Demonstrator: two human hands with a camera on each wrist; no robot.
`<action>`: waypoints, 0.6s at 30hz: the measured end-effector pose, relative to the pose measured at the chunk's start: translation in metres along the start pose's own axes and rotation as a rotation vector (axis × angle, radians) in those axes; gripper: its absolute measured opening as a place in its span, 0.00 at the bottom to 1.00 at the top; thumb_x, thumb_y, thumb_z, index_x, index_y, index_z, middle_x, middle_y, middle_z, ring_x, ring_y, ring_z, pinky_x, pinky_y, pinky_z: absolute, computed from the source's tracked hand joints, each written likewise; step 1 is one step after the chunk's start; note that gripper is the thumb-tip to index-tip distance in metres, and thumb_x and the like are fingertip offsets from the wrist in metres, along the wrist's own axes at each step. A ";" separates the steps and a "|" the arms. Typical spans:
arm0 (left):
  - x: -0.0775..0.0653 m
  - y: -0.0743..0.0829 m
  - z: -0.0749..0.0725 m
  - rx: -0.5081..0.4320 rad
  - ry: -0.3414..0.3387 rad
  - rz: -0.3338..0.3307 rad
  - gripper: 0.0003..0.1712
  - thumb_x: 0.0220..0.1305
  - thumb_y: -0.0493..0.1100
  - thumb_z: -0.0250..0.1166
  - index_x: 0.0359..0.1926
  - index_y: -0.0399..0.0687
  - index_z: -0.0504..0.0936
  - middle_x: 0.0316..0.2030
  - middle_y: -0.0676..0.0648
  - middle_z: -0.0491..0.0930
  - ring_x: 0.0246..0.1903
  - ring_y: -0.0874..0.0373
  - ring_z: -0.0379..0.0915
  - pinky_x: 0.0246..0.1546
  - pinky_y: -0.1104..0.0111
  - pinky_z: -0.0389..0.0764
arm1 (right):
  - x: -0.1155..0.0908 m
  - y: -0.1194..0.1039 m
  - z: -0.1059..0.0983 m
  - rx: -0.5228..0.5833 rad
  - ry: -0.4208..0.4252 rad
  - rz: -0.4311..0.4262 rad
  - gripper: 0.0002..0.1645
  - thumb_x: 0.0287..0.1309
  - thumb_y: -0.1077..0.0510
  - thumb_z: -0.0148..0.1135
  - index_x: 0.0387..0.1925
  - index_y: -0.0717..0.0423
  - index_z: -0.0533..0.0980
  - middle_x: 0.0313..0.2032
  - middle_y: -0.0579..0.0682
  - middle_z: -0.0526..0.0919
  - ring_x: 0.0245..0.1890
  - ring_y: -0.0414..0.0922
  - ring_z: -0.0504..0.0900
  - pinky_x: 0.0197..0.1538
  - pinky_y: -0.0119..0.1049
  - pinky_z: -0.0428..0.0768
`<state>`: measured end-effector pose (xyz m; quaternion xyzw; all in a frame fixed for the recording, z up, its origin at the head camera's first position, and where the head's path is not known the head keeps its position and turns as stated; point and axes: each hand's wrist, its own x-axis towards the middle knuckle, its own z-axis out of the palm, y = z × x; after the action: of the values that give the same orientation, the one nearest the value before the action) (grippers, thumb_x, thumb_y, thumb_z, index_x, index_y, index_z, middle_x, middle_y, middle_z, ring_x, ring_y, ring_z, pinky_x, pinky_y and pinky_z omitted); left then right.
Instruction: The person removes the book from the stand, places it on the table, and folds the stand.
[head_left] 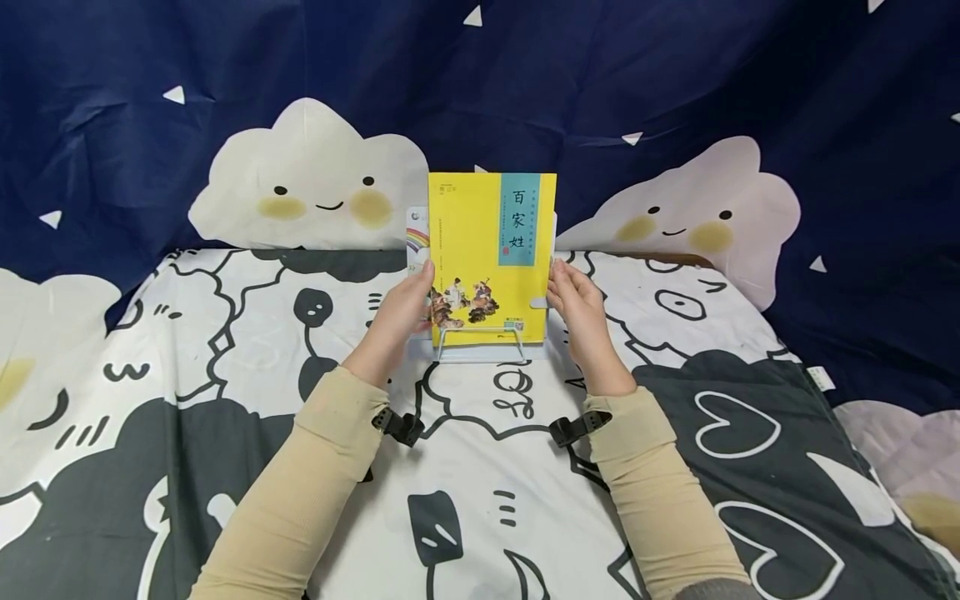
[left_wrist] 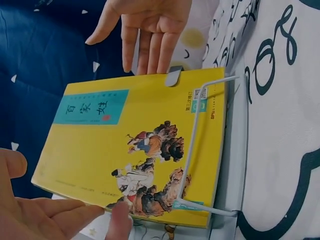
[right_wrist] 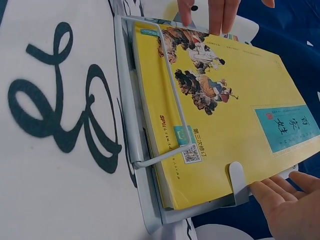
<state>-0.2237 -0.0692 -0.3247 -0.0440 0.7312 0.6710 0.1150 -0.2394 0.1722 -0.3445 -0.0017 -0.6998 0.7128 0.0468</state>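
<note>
A yellow book point(head_left: 480, 242) with a teal title panel stands upright, leaning back on a pale metal book stand point(right_wrist: 127, 100). The stand's bent wire point(left_wrist: 192, 145) crosses the lower cover, and a small metal clip point(right_wrist: 237, 180) laps over the right edge. My left hand point(head_left: 397, 321) is at the book's left edge, its extended fingers touching or very near it. At the right edge is my right hand point(head_left: 581, 312), fingers fairly straight beside the clip. Neither hand's fingers curl round the book. Parts of the fingertips are hidden behind it.
A white panel with a rainbow point(head_left: 417, 237) shows behind the book's left side. Under the stand lies a black-and-white patterned cloth point(head_left: 465, 458). A dark blue curtain point(head_left: 525, 83) with smiling clouds hangs behind.
</note>
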 end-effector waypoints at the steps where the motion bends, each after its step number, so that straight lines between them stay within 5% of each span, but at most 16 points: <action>1: 0.000 0.000 0.000 0.002 0.007 0.002 0.41 0.74 0.69 0.41 0.77 0.52 0.57 0.76 0.47 0.57 0.74 0.45 0.56 0.69 0.53 0.67 | 0.000 0.000 0.000 -0.001 0.004 0.001 0.45 0.72 0.38 0.49 0.75 0.64 0.53 0.71 0.61 0.64 0.71 0.51 0.67 0.74 0.43 0.64; 6: 0.003 0.003 0.000 0.044 0.065 0.028 0.37 0.75 0.64 0.45 0.77 0.52 0.57 0.76 0.50 0.57 0.75 0.53 0.53 0.70 0.56 0.67 | 0.004 -0.002 0.000 -0.002 0.024 -0.006 0.43 0.71 0.40 0.52 0.74 0.64 0.56 0.71 0.60 0.64 0.70 0.51 0.68 0.72 0.40 0.68; 18: 0.014 0.012 0.001 0.008 0.215 0.192 0.27 0.70 0.40 0.62 0.68 0.50 0.73 0.66 0.49 0.75 0.59 0.54 0.77 0.56 0.62 0.81 | 0.012 -0.013 0.003 -0.052 0.110 -0.031 0.33 0.68 0.51 0.61 0.69 0.58 0.68 0.60 0.54 0.74 0.58 0.43 0.75 0.64 0.32 0.75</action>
<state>-0.2400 -0.0659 -0.3166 -0.0450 0.7430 0.6672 -0.0287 -0.2511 0.1702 -0.3303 -0.0312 -0.7144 0.6924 0.0963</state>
